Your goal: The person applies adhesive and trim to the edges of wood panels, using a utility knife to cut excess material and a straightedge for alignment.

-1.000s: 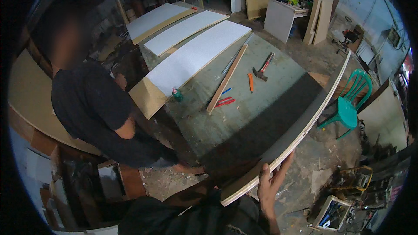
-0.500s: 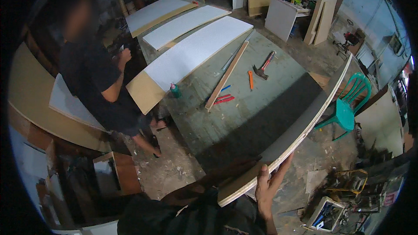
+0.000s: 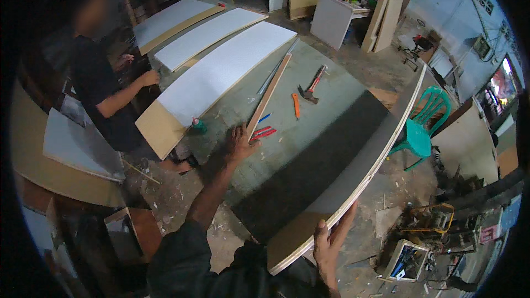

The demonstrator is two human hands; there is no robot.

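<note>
My right hand (image 3: 330, 240) grips the near part of a long board (image 3: 326, 204) stood on its edge, thumb and fingers on its pale layered side. The board slants away to the far right, one dark face toward the table. My left hand (image 3: 240, 142) reaches over the table, fingers spread at the near end of a thin wooden strip (image 3: 270, 96). Whether it bears on the strip, I cannot tell. Close by lie red-handled pliers (image 3: 264, 133) and a blue pencil-like stick (image 3: 264, 117). An orange cutter (image 3: 296, 106) and a claw hammer (image 3: 313, 85) lie farther right.
Several white-faced panels (image 3: 221, 72) lie across the green-grey table (image 3: 331, 77), with a green bottle (image 3: 199, 126) beside the nearest. Another person (image 3: 105, 88) stands at the left. A green plastic chair (image 3: 422, 127) stands right of the board; a tool box (image 3: 406, 262) sits on the floor.
My left hand has come out from behind the board and reached forward to the strip's near end. My right hand keeps its hold. The view has shifted; the other person's arms have moved.
</note>
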